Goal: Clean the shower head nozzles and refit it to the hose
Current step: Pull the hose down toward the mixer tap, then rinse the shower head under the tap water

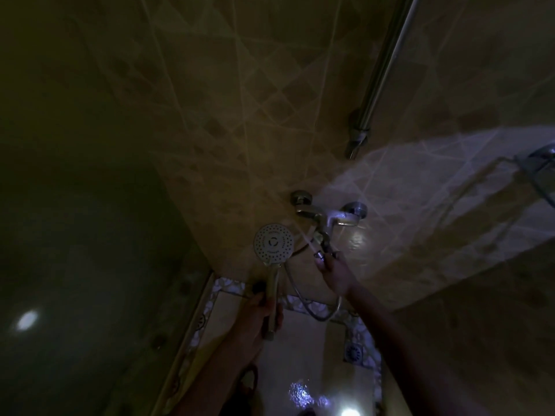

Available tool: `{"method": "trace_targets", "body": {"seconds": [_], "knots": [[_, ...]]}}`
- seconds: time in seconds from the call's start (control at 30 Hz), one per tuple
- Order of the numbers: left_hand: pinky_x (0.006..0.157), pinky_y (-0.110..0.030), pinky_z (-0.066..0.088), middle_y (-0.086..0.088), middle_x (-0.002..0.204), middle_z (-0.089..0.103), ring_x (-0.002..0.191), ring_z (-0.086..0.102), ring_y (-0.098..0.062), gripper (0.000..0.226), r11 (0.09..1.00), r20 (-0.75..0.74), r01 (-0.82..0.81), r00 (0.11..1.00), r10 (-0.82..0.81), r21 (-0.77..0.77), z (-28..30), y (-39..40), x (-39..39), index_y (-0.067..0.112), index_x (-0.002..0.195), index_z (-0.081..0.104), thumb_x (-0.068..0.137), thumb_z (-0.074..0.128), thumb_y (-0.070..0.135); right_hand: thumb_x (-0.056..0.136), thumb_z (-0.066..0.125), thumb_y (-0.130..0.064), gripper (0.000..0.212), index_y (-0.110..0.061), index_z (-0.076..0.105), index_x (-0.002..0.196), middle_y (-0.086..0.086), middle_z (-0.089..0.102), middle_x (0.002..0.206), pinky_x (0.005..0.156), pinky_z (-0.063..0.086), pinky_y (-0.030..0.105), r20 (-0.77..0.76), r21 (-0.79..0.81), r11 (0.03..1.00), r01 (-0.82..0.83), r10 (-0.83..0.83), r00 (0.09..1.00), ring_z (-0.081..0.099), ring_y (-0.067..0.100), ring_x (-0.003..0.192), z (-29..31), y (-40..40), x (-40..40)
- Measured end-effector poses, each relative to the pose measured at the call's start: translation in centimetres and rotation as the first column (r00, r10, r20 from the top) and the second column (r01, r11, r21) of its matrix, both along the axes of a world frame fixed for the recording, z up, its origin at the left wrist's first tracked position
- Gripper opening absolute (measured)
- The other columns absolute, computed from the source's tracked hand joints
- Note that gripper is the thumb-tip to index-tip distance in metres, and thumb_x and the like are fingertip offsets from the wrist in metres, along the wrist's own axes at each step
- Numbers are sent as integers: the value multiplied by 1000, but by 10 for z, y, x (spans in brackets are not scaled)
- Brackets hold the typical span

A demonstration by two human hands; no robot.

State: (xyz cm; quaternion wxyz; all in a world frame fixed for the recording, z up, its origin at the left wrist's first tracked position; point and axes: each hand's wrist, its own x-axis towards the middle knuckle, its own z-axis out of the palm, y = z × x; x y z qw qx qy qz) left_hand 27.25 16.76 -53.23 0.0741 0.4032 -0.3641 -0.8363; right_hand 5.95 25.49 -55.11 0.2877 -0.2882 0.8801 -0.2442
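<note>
Head view: left hand [259,316] grips the shower head [273,242] by its handle, upright before the wall near the floor's far edge, faceplate toward the camera, long axis vertical. Right hand [336,273] pinches the hose [312,307] end below the mixer [327,216]. Align the handle thread squarely before turning.

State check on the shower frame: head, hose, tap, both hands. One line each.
shower head: upright, nozzle face toward the camera, handle gripped
hose: hangs in a loop; whether it joins the handle, cannot tell
mixer tap: on the wall; on or off, cannot tell
left hand: grips the shower head handle
right hand: fingers at the fitting under the tap; grip too dark to tell
</note>
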Motion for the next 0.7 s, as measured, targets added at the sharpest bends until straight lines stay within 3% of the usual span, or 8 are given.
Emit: {"method": "trace_targets", "body": {"seconds": [0.07, 0.17, 0.3, 0.37, 0.53, 0.7], "knots": [[55, -30, 40, -11, 67, 58, 55, 54, -20, 10, 1000, 10, -24, 1000, 24, 9, -3, 3, 6, -1, 96, 53, 92, 44, 0, 101, 46, -25, 35, 6, 58, 112, 31, 52, 115, 92, 39, 29, -4, 1, 1000, -1, 1, 1000, 50, 38, 114, 4, 0, 1], [46, -26, 41, -12, 65, 55, 48, 52, -18, 11, 1000, 27, -2, 1000, 2, -16, -1, 6, 16, -1, 94, 51, 94, 41, -1, 102, 42, -29, 37, 2, 59, 114, 25, 57, 107, 93, 40, 33, -39, 54, 998, -25, 27, 999, 50, 36, 117, 14, 2, 10], [43, -25, 40, -7, 55, 57, 42, 52, -17, 13, 997, 34, 52, 998, -50, -56, -4, 2, 30, 1, 88, 52, 94, 40, 0, 103, 37, -27, 37, -1, 59, 117, 23, 60, 122, 95, 38, 38, -154, 141, 988, -56, 77, 985, 57, 42, 111, 25, 12, 30], [42, -24, 39, -6, 51, 57, 41, 51, -16, 13, 993, 29, 85, 996, -82, -79, -10, -3, 36, 2, 87, 51, 94, 40, -1, 104, 34, -29, 38, -4, 59, 120, 20, 61, 121, 88, 37, 36, -209, 212, 977, -27, 72, 975, 56, 40, 111, 30, 16, 42], [34, -18, 36, -6, 47, 55, 33, 49, -14, 19, 984, 101, 145, 986, -135, -99, -26, -13, 46, 0, 77, 46, 94, 39, -4, 99, 46, -36, 37, -4, 64, 94, 23, 69, 96, 63, 33, 29, -249, 195, 981, 21, 29, 968, 64, 38, 92, 29, 22, 67], [32, -15, 32, -10, 51, 51, 28, 45, -12, 23, 946, 206, 277, 948, -241, -170, -47, -19, 51, 0, 73, 45, 96, 40, -1, 98, 50, -29, 30, -3, 65, 94, 24, 69, 96, 67, 43, 34, -336, 189, 982, -14, 78, 939, 65, 40, 94, 42, 13, 101]]}}
